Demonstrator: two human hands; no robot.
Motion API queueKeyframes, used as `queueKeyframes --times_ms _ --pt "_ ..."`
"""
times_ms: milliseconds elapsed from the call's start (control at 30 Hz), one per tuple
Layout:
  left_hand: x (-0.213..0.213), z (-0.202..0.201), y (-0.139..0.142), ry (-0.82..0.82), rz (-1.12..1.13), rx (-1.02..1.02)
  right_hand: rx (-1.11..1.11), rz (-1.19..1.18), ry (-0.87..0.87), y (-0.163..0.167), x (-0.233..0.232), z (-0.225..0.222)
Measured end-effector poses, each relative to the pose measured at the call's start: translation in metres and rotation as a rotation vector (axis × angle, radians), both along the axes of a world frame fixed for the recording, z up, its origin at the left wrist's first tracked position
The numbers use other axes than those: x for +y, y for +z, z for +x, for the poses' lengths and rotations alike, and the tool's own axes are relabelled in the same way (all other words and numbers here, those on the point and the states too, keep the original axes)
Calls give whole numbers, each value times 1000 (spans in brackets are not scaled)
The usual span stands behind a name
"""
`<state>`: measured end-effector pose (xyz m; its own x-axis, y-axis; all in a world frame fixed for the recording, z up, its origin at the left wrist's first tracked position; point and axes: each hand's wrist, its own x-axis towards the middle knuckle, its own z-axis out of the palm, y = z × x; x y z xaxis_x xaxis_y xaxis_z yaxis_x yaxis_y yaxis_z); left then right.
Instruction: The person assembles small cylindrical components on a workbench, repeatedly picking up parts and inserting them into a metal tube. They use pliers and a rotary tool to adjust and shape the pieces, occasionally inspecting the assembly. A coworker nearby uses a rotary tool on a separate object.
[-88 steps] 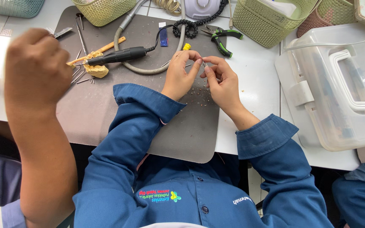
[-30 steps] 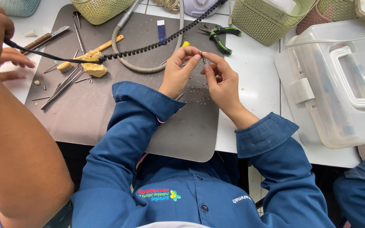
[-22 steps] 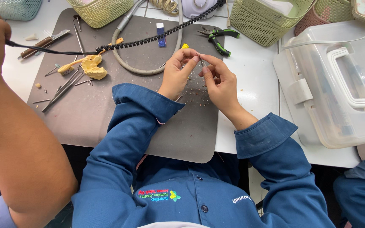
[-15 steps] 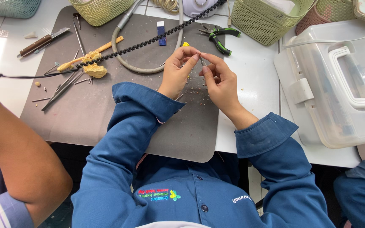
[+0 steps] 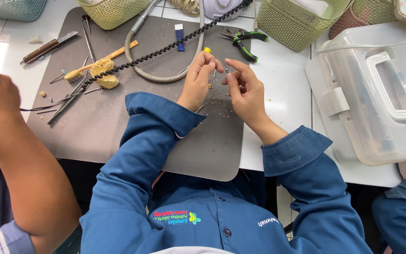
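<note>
My left hand (image 5: 197,81) and my right hand (image 5: 243,90) meet over the far part of a grey work mat (image 5: 118,131). Both wear blue sleeves. The right hand's fingertips pinch a thin metal wire (image 5: 224,66) that points up and away. The left hand's fingers are curled and pinch its other end, together with something small I cannot make out. Fine crumbs (image 5: 217,101) lie on the mat under the hands. A small yellow piece (image 5: 207,50) sits just beyond the left fingers.
A co-worker's bare forearm (image 5: 19,155) fills the left side. A black coiled cord (image 5: 165,47) crosses the mat past a yellow dental cast (image 5: 103,73) and thin metal instruments (image 5: 69,96). Green-handled pliers (image 5: 243,42), woven baskets (image 5: 297,19) and a clear plastic case (image 5: 377,89) lie beyond and to the right.
The co-worker's arm has drawn back to the left and lower, pulling the coiled cord across the mat. My two hands have stayed in place, still pinching the wire.
</note>
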<state>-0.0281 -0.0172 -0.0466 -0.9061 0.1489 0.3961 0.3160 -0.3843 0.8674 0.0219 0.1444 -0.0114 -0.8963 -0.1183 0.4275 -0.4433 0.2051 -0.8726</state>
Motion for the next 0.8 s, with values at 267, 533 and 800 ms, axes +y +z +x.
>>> queueKeyframes --times_ms 267,533,800 --pt "2 -1 -2 43 -41 -11 13 6 20 2 -1 2" --pt "3 7 10 86 -90 12 12 26 30 6 -1 4" --pt "1 9 13 115 -115 -3 7 11 19 7 -1 5"
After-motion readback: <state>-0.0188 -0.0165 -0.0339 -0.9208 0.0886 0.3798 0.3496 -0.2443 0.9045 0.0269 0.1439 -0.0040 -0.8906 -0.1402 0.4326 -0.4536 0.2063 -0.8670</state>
